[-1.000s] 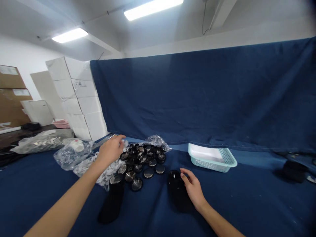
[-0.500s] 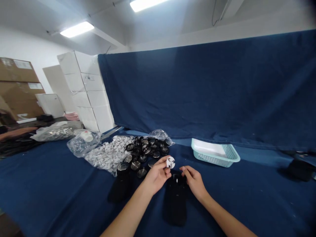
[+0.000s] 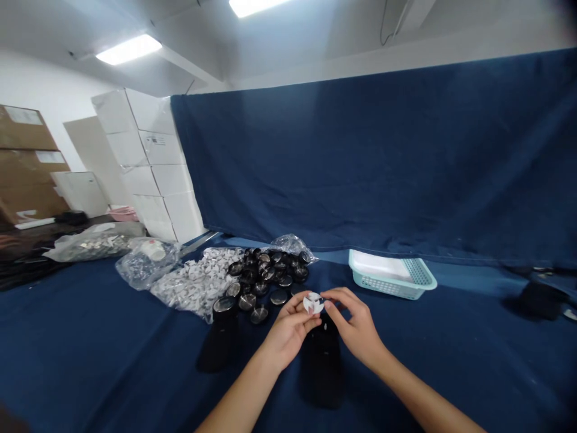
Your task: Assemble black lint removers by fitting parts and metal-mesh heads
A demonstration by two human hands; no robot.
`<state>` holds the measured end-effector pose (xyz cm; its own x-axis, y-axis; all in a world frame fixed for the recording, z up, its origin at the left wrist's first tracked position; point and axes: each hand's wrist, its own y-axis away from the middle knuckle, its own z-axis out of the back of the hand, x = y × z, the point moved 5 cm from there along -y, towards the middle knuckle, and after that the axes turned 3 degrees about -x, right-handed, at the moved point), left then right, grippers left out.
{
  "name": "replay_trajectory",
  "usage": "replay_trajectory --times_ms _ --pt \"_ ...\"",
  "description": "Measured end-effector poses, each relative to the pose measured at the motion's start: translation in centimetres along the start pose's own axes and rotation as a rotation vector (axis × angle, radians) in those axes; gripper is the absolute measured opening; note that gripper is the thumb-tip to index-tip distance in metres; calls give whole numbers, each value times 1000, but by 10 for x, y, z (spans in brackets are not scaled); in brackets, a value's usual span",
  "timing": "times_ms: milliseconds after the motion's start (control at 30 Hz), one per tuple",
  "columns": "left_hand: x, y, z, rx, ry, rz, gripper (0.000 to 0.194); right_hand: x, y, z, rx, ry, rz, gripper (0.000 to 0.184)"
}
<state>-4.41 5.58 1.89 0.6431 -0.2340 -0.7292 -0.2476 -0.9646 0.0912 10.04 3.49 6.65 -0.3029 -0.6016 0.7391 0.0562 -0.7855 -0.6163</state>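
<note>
My left hand [image 3: 288, 335] pinches a small round white plastic piece [image 3: 312, 304] with slots in it, between thumb and fingers. Close against the right edge of that piece is my right hand [image 3: 359, 328], its thumb and forefinger drawn together. Something small and dark shows at their tips, too small to name. Below both hands lies a long black object [image 3: 321, 370] on the blue cloth, its upper end partly covered by the fingers. Left of my hands sits a pile of round black parts with shiny faces [image 3: 260, 287].
Many small white plastic pieces [image 3: 198, 282] lie on clear plastic at the left. Another black object [image 3: 219, 346] is left of my forearm. A light green basket [image 3: 392, 285] stands at the right, before a blue curtain [image 3: 360, 162]. White boxes [image 3: 157, 174] are stacked at the back left.
My right hand has moved up and left from the black object to the white piece. My left hand still holds that piece, now tilted differently. The view has shifted slightly.
</note>
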Motion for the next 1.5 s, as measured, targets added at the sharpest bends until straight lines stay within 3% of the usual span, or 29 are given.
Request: replay_trajectory --times_ms 233,467,633,800,900,1500 --pt "-3 -1 -4 82 -157 -54 39 8 -5 5 76 75 -8 13" --pt "-10 0 -6 60 -333 -117 42 7 -8 7 100 121 3 14" --pt "-18 -1 2 -14 -664 -292 34 -3 -15 15 134 224 23 13" --pt "-4 -2 6 179 -899 -112 64 -16 -13 10 335 339 29 15" --pt "2 -2 6 260 -987 -118 73 -20 -9 6 399 367 31 16" --pt "5 -6 7 288 -998 -189 69 -17 -9 8 422 515 118 20"
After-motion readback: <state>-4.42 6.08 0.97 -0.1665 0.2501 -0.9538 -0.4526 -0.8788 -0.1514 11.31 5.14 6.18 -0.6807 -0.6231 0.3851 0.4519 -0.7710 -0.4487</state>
